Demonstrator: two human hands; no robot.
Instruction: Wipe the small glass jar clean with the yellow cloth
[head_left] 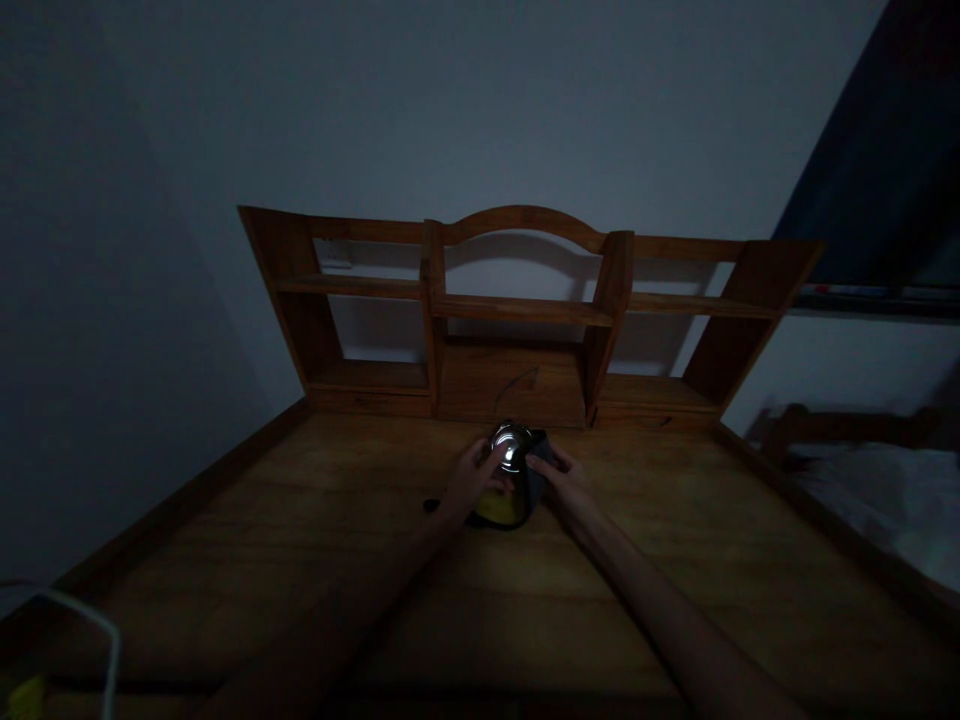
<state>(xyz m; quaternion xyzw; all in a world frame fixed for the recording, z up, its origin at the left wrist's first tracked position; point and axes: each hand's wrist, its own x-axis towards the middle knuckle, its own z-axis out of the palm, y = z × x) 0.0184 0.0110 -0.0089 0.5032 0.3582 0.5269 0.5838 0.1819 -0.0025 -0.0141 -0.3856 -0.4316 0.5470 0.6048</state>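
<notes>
In the head view, a shiny, round silver thing (512, 446) with bright reflections is held over the middle of the wooden desk. My left hand (475, 478) is closed around its left side, thumb on the shiny face. At its right edge hangs a dark, cloth-like piece (537, 478), pinched between the thumb and fingers of my right hand (564, 482). Below the silver thing shows a yellow patch (501, 508) bordered by a dark curved band. A small black end (430, 505) sticks out left of my left wrist. Dim light hides finer detail.
The wooden desk (315, 540) has raised side edges and a shelf unit (525, 312) along its back against the wall. A thin cord (514, 381) shows behind my hands. A pale cable (112, 650) curves at the lower left. Whitish bedding (885, 500) lies at the right.
</notes>
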